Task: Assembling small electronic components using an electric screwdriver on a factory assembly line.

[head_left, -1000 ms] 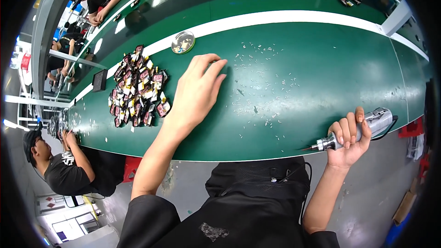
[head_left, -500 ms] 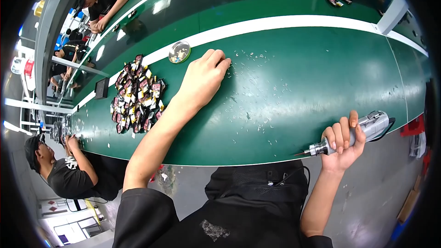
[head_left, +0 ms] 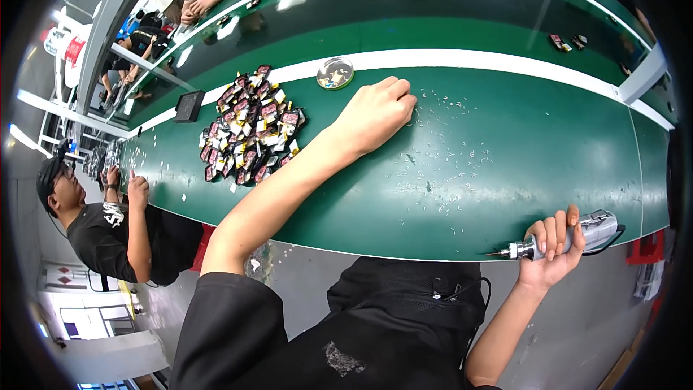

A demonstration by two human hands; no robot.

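My left hand [head_left: 377, 115] rests over the green tabletop [head_left: 548, 144], palm down, with its fingers curled together. Whatever its fingertips may pinch is hidden. Many tiny white slivers [head_left: 447, 162] lie scattered just right of and nearer than that hand. A grey cylindrical rotary tool [head_left: 593, 228] with a thin reddish bit and a black cable is gripped in my right hand [head_left: 552, 245], above the near edge of the table. The bit points left. Behind my left wrist stands a round shallow dish [head_left: 335, 73] holding small pale pieces.
Left of my forearm is a heap of small black parts [head_left: 249, 126] with red, yellow and white patches. A black box [head_left: 189, 106] stands beyond it. A white rail [head_left: 462, 60] runs behind the table. A co-worker [head_left: 101, 224] sits at the left; others work farther off.
The whole view has swung, so the table's things appear farther right. My left hand keeps nearly the same place beside the slivers, and my right hand still holds the rotary tool.
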